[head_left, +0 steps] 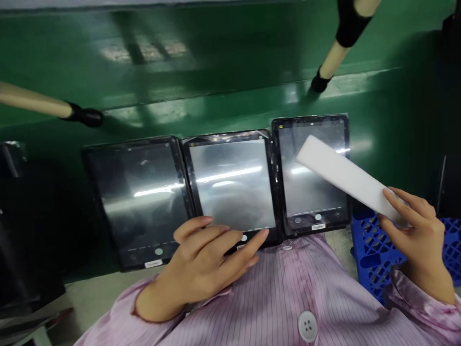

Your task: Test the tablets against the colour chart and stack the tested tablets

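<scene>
Three tablets lie side by side on a green surface: a left tablet (139,202), a middle tablet (232,185) and a right tablet (313,173), all with lit, reflective screens. My left hand (209,264) rests at the near edge of the middle tablet, fingers stretched out and touching its lower rim. My right hand (418,235) grips one end of a long white bar (345,178), which slants up to the left over the right tablet's screen.
A blue plastic crate (374,254) stands at the lower right, under my right hand. Two beige rods with black ends (333,55) (54,108) reach onto the green surface at the back. Dark equipment (21,226) fills the left side.
</scene>
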`<state>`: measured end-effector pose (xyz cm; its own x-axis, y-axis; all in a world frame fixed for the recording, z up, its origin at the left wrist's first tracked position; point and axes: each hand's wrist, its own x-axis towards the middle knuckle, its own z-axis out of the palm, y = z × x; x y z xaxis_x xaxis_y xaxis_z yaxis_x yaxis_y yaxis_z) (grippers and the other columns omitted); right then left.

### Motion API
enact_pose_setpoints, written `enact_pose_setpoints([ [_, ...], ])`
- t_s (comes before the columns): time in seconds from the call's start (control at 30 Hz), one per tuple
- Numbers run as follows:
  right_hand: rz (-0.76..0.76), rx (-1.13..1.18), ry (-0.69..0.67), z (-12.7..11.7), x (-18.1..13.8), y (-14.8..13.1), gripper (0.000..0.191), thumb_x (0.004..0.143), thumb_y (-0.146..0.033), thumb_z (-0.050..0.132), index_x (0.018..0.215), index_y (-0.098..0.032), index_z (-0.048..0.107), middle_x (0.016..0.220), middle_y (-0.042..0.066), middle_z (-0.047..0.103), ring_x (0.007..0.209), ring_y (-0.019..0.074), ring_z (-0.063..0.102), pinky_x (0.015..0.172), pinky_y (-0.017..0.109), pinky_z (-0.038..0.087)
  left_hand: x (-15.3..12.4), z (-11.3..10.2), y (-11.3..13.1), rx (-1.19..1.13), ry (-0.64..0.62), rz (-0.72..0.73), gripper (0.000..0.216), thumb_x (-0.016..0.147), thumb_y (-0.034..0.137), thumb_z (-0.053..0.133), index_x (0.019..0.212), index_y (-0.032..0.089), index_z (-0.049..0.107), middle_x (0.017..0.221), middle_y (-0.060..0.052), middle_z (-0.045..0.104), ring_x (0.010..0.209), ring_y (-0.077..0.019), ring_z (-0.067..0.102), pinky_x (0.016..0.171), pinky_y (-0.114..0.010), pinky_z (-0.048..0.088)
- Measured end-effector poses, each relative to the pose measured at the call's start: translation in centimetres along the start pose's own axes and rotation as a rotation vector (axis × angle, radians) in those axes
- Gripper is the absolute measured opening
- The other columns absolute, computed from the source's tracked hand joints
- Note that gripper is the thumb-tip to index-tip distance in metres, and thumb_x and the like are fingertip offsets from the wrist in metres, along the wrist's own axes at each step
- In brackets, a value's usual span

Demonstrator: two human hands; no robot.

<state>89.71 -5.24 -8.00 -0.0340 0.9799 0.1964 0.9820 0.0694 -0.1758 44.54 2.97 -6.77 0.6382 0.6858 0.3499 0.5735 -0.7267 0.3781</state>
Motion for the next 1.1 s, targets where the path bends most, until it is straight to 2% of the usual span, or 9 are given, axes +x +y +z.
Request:
enact_pose_setpoints([
  [0.1,0.109,-0.055,0.055,-0.1,-3.0,1.2,0.051,0.092,-0.028,0.075,0.142,-0.032,0.07,0.128,0.012,0.078,0.1,0.033,0.077,0.082,0.047,0.059,3.1,1.3,1.0,0.06,-0.079,0.179,0.026,0.108,0.029,0.06,0.124,0.033,0.08,0.098,-0.003,0.06,0.1,-0.0209,0.055,0.111,-0.039,0.039],
  [0.23,0.166,-0.046,0.091,0.0,-4.9,2.2,0.044,0.09,-0.027,0.075,0.135,-0.027,0.075,0.127,0.013,0.079,0.103,0.0336,0.077,0.088,0.049,0.06,5.1,3.2,2.4,0.109,-0.233,0.225,0.033,0.107,0.036,0.063,0.139,0.036,0.073,0.11,-0.005,0.065,0.115,-0.0261,0.053,0.119,-0.045,0.033],
  [0.4,0.15,0.007,0.089,0.3,-5.2,2.9,0.047,0.089,-0.024,0.074,0.136,-0.029,0.074,0.129,0.012,0.078,0.105,0.0315,0.076,0.091,0.048,0.059,6.4,4.6,4.1,0.078,-0.203,0.258,0.03,0.105,0.03,0.067,0.133,0.031,0.076,0.107,-0.004,0.065,0.112,-0.0232,0.054,0.12,-0.042,0.033],
  [0.5,0.156,0.01,0.092,0.5,-5.3,3.2,0.047,0.088,-0.023,0.075,0.135,-0.03,0.074,0.128,0.01,0.079,0.102,0.0302,0.076,0.091,0.048,0.058,6.8,4.8,4.5,0.065,-0.194,0.269,0.029,0.105,0.031,0.067,0.132,0.03,0.076,0.102,-0.003,0.064,0.105,-0.0222,0.053,0.117,-0.04,0.035],
  [0.7,0.16,0.031,0.091,0.7,-5.5,3.8,0.047,0.087,-0.023,0.076,0.134,-0.03,0.074,0.13,0.009,0.078,0.103,0.0294,0.075,0.093,0.047,0.056,7.1,4.8,4.3,0.137,-0.3,0.3,0.032,0.111,0.037,0.054,0.134,0.029,0.075,0.105,-0.004,0.069,0.108,-0.0239,0.055,0.118,-0.043,0.033],
  [0.83,0.161,0.034,0.088,0.8,-5.4,3.8,0.046,0.087,-0.022,0.077,0.132,-0.029,0.075,0.13,0.01,0.078,0.105,0.0295,0.075,0.095,0.047,0.056,6.7,4.1,3.6,0.091,-0.242,0.333,0.031,0.107,0.037,0.064,0.135,0.031,0.075,0.099,-0.003,0.066,0.103,-0.0219,0.057,0.115,-0.04,0.038],
  [1.1,0.163,0.04,0.096,1.0,-5.7,4.8,0.053,0.087,-0.021,0.076,0.138,-0.036,0.072,0.132,0.006,0.077,0.105,0.0301,0.075,0.094,0.049,0.058,5.3,2.9,2.8,0.086,-0.174,0.218,0.029,0.104,0.027,0.066,0.13,0.034,0.077,0.1,-0.004,0.062,0.099,-0.0222,0.059,0.105,-0.043,0.047],
])
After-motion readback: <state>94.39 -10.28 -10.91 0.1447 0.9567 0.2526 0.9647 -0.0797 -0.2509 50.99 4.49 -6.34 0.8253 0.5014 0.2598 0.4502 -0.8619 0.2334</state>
